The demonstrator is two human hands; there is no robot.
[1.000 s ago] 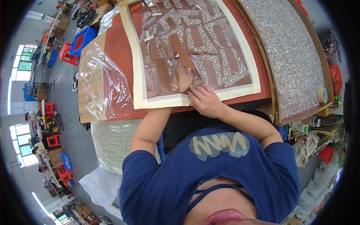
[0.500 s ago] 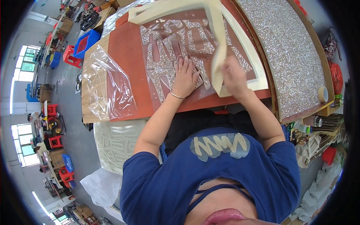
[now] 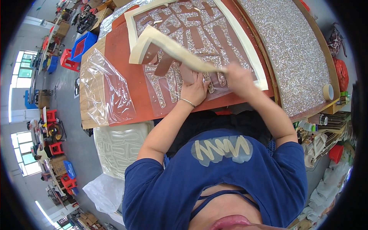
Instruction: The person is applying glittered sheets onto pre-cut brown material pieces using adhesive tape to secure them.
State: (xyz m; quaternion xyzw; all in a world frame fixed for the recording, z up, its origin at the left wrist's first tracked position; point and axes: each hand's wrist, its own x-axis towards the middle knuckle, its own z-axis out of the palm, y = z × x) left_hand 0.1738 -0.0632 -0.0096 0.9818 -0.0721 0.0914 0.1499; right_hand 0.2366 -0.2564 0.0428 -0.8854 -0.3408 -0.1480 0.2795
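A clear sheet (image 3: 155, 105) with glittery, letter-like shapes and cut-outs lies on a reddish-brown board (image 3: 119, 63). My left hand (image 3: 194, 91), wearing a bangle, rests on its near part, fingers stretched out and partly hidden by the glitter pieces and film. My right hand (image 3: 239, 78) is closed on one end of a cream paper strip (image 3: 174, 48). That strip is lifted off the sheet and slants away to the far left, its loose end bent. More of the cream border (image 3: 245, 51) frames the sheet along its left, far and right sides.
Crinkled clear film (image 3: 111, 92) lies on the board's left end. At right is a large silver glitter sheet (image 3: 291, 50) with a tape roll (image 3: 328, 92) on it. A moulded pale tray (image 3: 119, 147) sits below the table edge. Blue crates (image 3: 84, 46) and a red stool (image 3: 69, 59) stand left.
The lifted strip has swung toward me and left, now crossing above my left hand. My left hand has shifted slightly right. My right hand keeps its grip, a little lower.
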